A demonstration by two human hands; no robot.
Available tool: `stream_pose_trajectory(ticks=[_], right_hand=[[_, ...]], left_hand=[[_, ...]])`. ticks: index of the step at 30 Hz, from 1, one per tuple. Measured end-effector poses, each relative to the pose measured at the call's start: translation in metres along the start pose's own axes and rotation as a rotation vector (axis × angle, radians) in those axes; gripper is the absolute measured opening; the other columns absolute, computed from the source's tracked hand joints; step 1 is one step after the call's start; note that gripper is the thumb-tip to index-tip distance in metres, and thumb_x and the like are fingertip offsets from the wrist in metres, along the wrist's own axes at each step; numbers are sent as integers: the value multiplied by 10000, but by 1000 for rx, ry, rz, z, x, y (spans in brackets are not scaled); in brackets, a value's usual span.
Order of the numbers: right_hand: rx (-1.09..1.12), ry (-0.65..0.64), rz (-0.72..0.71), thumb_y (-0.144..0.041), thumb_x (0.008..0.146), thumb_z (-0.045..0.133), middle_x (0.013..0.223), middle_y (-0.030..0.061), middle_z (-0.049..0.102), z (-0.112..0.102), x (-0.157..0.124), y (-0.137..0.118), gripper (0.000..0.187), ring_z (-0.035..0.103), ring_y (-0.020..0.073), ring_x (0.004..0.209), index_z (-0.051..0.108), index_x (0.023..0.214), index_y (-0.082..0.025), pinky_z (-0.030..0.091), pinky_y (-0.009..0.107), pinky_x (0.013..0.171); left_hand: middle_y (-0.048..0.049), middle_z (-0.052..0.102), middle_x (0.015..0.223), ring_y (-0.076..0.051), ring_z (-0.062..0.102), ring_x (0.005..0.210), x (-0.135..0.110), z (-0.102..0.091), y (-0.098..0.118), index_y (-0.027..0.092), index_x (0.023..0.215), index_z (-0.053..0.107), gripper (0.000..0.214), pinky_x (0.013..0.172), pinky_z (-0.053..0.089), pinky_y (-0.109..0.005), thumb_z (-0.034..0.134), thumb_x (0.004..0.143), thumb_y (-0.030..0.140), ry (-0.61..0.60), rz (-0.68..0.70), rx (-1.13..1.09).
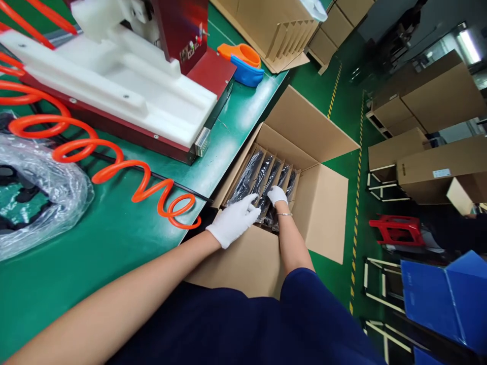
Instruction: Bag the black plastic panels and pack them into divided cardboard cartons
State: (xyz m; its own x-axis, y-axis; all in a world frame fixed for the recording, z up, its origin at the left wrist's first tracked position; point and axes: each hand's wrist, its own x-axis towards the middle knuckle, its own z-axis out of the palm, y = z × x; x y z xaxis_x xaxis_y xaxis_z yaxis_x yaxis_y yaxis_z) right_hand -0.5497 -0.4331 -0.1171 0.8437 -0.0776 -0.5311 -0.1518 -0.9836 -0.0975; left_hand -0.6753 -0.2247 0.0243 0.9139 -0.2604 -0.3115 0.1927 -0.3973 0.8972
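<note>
An open cardboard box (pixel 323 213) stands on the floor beside the green table, with cardboard dividers holding several black parts in clear plastic bags (pixel 262 177). My left hand (pixel 234 220), in a white glove, rests on the near bagged parts with its fingers stretched out. My right hand (pixel 277 195), also gloved, reaches down into the box and its fingers curl onto a bagged part between the dividers; the fingertips are hidden.
A red and white machine (pixel 125 86) sits on the green table (pixel 95 238), with a coiled orange air hose (pixel 114 162) and a heap of clear plastic bags (pixel 34 192) at left. Orange and blue tape dispensers (pixel 243 61) lie behind. Stacked cartons, a red stool (pixel 397 230) and blue crates (pixel 445 299) stand at right.
</note>
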Motion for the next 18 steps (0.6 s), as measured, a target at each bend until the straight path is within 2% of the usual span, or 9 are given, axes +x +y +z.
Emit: stream_pose_trajectory(ticks=[3, 6, 9, 11, 15, 18], right_hand=[[-10, -83, 4, -127, 827, 585, 1272, 179, 682, 10, -6, 16, 478, 661, 247, 1148, 616, 1304, -122, 482, 300, 994], [4, -97, 38, -94, 817, 567, 1337, 219, 634, 22, -7, 22, 579, 651, 265, 1167, 519, 1394, -100, 480, 351, 1007], [56, -105, 50, -100, 828, 534, 1253, 174, 689, 27, 1, 24, 463, 673, 233, 1111, 587, 1287, -119, 491, 309, 981], [88, -102, 58, -150, 823, 559, 1169, 148, 724, 28, 7, 24, 392, 689, 233, 1054, 617, 1210, -133, 506, 303, 951], [120, -29, 98, -196, 740, 641, 1136, 197, 717, 30, 16, 22, 359, 672, 296, 1065, 634, 1092, -128, 495, 375, 964], [168, 15, 99, -163, 667, 635, 1005, 161, 731, 26, 19, 31, 248, 678, 276, 970, 642, 916, -161, 508, 360, 905]], left_hand=[[-15, 705, 836, -185, 658, 733, -5, 5, 5, 169, 1377, 539, 477, 718, 484, -305, 427, 934, 311, -77, 5, 84], [-91, 742, 972, -256, 708, 825, -16, 19, 5, 167, 1368, 543, 458, 716, 497, -352, 429, 952, 320, -215, 93, 319], [-164, 739, 1040, -342, 720, 929, -28, 34, 1, 119, 1391, 521, 478, 729, 516, -413, 431, 964, 314, -381, 252, 578], [-170, 737, 1027, -355, 722, 941, -31, 40, -2, 101, 1377, 529, 465, 726, 524, -425, 434, 967, 299, -462, 315, 642], [-165, 729, 1030, -344, 724, 950, -29, 40, -3, 71, 1376, 516, 454, 722, 533, -424, 434, 975, 267, -457, 306, 648], [-167, 728, 1022, -334, 726, 953, -27, 37, 0, 39, 1410, 478, 468, 716, 536, -412, 434, 976, 207, -440, 294, 630]])
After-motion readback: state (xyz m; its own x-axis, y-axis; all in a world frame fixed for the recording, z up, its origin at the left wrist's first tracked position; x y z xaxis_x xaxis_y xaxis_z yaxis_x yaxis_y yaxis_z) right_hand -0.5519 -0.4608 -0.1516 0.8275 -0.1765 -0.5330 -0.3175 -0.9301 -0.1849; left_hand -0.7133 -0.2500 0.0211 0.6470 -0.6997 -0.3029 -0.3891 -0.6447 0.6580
